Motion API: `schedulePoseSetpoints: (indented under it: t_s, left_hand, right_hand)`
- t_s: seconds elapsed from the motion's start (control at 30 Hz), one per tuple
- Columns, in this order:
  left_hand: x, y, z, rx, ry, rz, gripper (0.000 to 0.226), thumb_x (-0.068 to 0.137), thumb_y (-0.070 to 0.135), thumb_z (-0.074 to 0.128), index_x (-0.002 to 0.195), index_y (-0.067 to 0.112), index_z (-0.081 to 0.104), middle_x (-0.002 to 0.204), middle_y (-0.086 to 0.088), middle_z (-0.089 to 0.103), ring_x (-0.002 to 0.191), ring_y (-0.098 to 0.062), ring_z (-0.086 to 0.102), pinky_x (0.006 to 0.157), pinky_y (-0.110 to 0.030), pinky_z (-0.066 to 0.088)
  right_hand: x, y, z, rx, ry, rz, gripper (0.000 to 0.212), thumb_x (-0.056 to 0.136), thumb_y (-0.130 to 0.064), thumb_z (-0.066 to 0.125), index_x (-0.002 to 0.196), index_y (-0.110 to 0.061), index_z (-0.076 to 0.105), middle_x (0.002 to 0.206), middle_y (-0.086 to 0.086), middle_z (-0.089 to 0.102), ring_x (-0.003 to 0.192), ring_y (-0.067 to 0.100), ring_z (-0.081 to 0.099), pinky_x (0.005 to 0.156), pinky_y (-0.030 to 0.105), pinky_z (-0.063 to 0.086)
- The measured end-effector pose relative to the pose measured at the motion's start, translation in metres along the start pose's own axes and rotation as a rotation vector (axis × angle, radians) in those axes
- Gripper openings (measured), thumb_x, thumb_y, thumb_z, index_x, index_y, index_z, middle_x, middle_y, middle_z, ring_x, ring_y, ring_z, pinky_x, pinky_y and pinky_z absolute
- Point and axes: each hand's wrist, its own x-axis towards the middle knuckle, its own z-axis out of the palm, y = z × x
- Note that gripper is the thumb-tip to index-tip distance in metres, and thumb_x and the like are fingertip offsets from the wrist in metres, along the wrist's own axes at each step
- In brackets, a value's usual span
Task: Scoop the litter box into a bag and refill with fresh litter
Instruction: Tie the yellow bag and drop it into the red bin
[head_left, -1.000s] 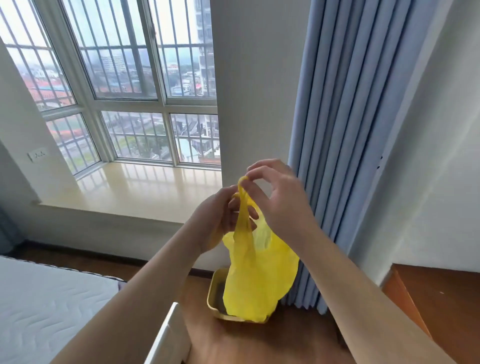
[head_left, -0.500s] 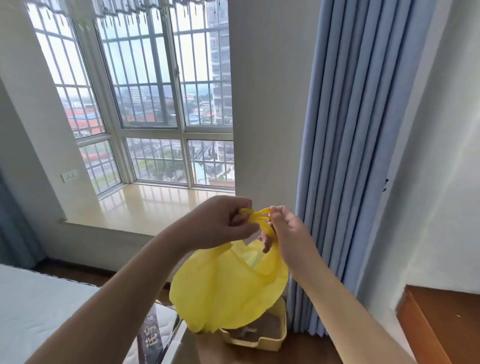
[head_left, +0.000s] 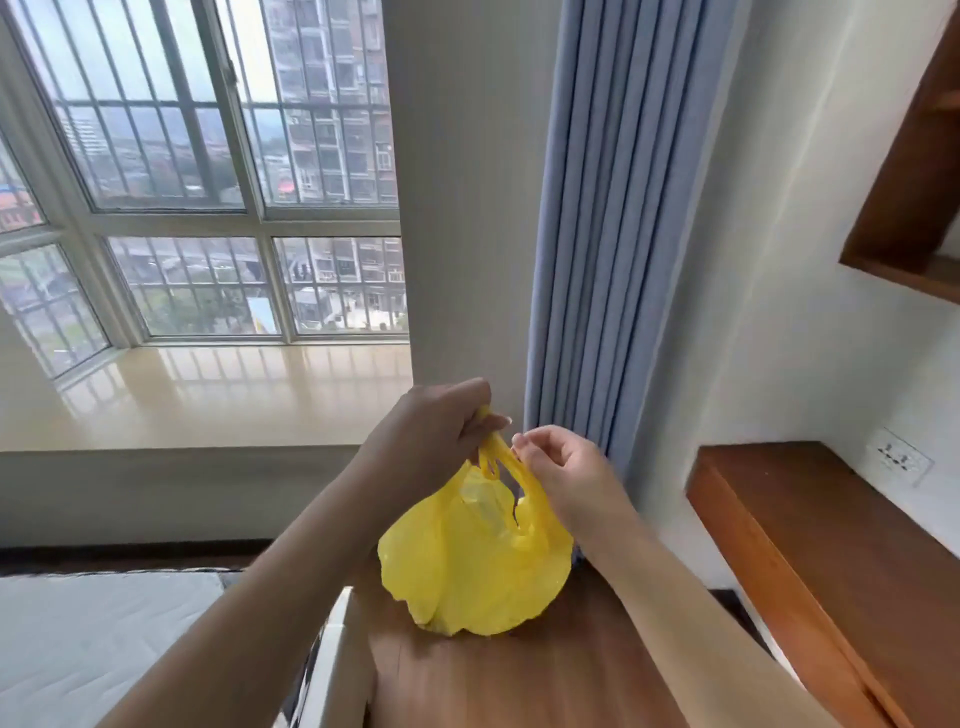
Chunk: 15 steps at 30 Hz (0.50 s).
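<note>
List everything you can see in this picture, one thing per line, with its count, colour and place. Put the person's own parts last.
plastic bag: one, yellow, hanging above the floor at centre, held by its handles
curtain: one, blue, drawn together right of the pillar
window: one, barred bay, upper left
window sill: one, cream, below the window
mattress: one, white, lower left
desk: one, brown wood, right
wall shelf: one, brown wood, upper right
wall socket: one, white, above the desk
floor: brown wood, bottom centre
left hand: grips the bag's handles
right hand: pinches the bag's handle
</note>
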Motion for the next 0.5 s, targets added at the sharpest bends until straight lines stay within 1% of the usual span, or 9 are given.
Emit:
schedulePoseSetpoints:
  t_s: [0.07,0.1,0.13,0.17,0.27,0.37,0.4,0.47,0.5]
  left_hand:
    - [-0.007,0.01,0.006,-0.024,-0.031,-0.07,0.045,0.093,0.029,0.064,0.062,0.026,0.032,0.053,0.001,0.058,0.05,-0.017,0.057,0.051,-0.037,0.049]
    - [-0.01,0.017,0.01,-0.01,-0.055,-0.109,0.045,0.094,0.031,0.062,0.061,0.026,0.032,0.055,0.0,0.055,0.049,-0.016,0.054,0.047,-0.034,0.046]
    - [-0.012,0.023,0.014,0.003,-0.074,-0.143,0.044,0.094,0.031,0.06,0.061,0.025,0.032,0.056,0.001,0.052,0.049,-0.014,0.05,0.045,-0.028,0.041]
    - [-0.014,0.032,0.018,-0.006,-0.092,-0.169,0.043,0.095,0.032,0.059,0.061,0.025,0.033,0.057,0.002,0.05,0.048,-0.012,0.048,0.044,-0.023,0.038]
    - [-0.019,0.06,0.029,-0.101,-0.154,-0.192,0.042,0.095,0.033,0.058,0.062,0.023,0.035,0.057,0.004,0.048,0.045,-0.008,0.044,0.039,-0.013,0.034]
    - [-0.026,0.089,0.041,-0.178,-0.174,-0.172,0.045,0.094,0.035,0.06,0.062,0.018,0.034,0.056,0.004,0.043,0.047,-0.009,0.038,0.04,-0.014,0.035]
    - [-0.03,0.099,0.045,-0.207,-0.181,-0.168,0.045,0.094,0.036,0.06,0.062,0.017,0.035,0.056,0.003,0.043,0.048,-0.01,0.037,0.041,-0.015,0.034]
    - [-0.037,0.121,0.052,-0.256,-0.185,-0.148,0.044,0.093,0.036,0.061,0.063,0.017,0.035,0.057,0.002,0.043,0.049,-0.012,0.038,0.043,-0.016,0.034]
    - [-0.042,0.132,0.056,-0.281,-0.187,-0.136,0.044,0.093,0.035,0.061,0.063,0.017,0.036,0.057,0.001,0.043,0.05,-0.013,0.04,0.046,-0.021,0.038]
  right_hand:
    - [-0.031,0.006,-0.003,-0.082,0.241,-0.154,0.016,0.096,-0.032,0.055,0.088,-0.023,0.065,0.077,-0.009,0.067,0.072,0.003,0.061,0.066,0.018,0.048]
    - [-0.049,0.006,-0.007,-0.103,0.31,-0.216,0.018,0.097,-0.03,0.053,0.087,-0.022,0.065,0.072,-0.011,0.064,0.067,0.003,0.059,0.06,0.012,0.042]
    - [-0.066,0.008,-0.012,-0.119,0.324,-0.247,0.021,0.097,-0.03,0.052,0.085,-0.02,0.066,0.067,-0.013,0.061,0.062,0.002,0.056,0.057,0.01,0.039]
    - [-0.083,0.007,-0.017,-0.137,0.294,-0.248,0.026,0.097,-0.032,0.05,0.083,-0.019,0.067,0.064,-0.015,0.06,0.059,0.001,0.055,0.055,0.009,0.037]
    - [-0.122,0.008,-0.028,-0.195,0.14,-0.149,0.038,0.093,-0.046,0.046,0.081,-0.02,0.07,0.064,-0.011,0.062,0.059,0.0,0.057,0.057,0.011,0.04]
    - [-0.149,0.009,-0.041,-0.151,0.129,-0.053,0.042,0.089,-0.054,0.044,0.085,-0.022,0.071,0.071,-0.007,0.066,0.057,0.0,0.056,0.057,0.012,0.042]
    - [-0.158,0.009,-0.047,-0.131,0.142,-0.033,0.04,0.09,-0.053,0.045,0.086,-0.022,0.07,0.072,-0.008,0.066,0.057,0.0,0.056,0.057,0.012,0.042]
    - [-0.176,0.006,-0.061,-0.121,0.183,-0.028,0.03,0.094,-0.042,0.051,0.085,-0.021,0.07,0.072,-0.009,0.066,0.058,-0.001,0.055,0.056,0.012,0.042]
    - [-0.186,0.006,-0.069,-0.135,0.211,-0.04,0.027,0.096,-0.036,0.052,0.084,-0.019,0.069,0.071,-0.009,0.065,0.058,-0.001,0.055,0.056,0.012,0.042]
